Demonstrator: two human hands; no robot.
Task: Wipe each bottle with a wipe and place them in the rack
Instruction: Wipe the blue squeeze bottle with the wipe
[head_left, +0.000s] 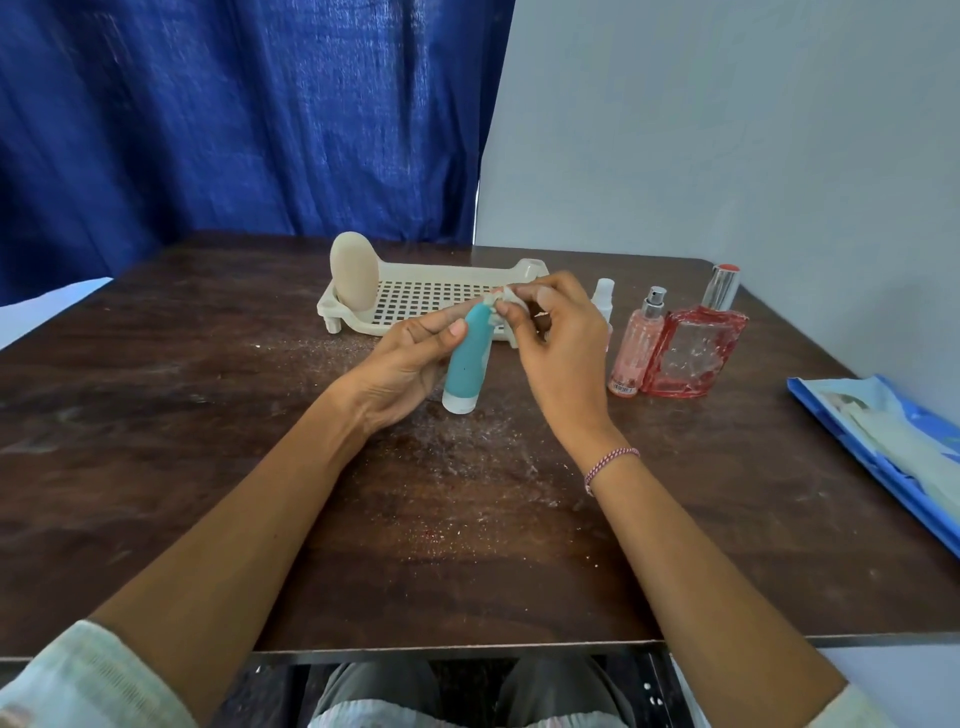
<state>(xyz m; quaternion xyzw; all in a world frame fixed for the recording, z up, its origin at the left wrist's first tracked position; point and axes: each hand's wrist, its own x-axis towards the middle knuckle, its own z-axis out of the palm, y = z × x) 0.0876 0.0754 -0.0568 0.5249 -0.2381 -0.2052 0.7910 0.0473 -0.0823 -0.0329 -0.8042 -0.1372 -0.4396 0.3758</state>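
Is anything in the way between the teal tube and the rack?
Nothing visible blocks it. The teal tube, held by the left hand, is just in front of the rack. A beige oval bottle stands at the rack's left end; the grid to its right shows bare. The right hand pinches the wipe at the tube's top.

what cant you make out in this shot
Head view:
- white spray bottle: mostly hidden behind the right hand.
- top of the teal tube: covered by the wipe.
- near right corner of the rack: behind that hand.
- blue packet: cut off by the right edge.
- label on the pink spray bottle: too small to read.
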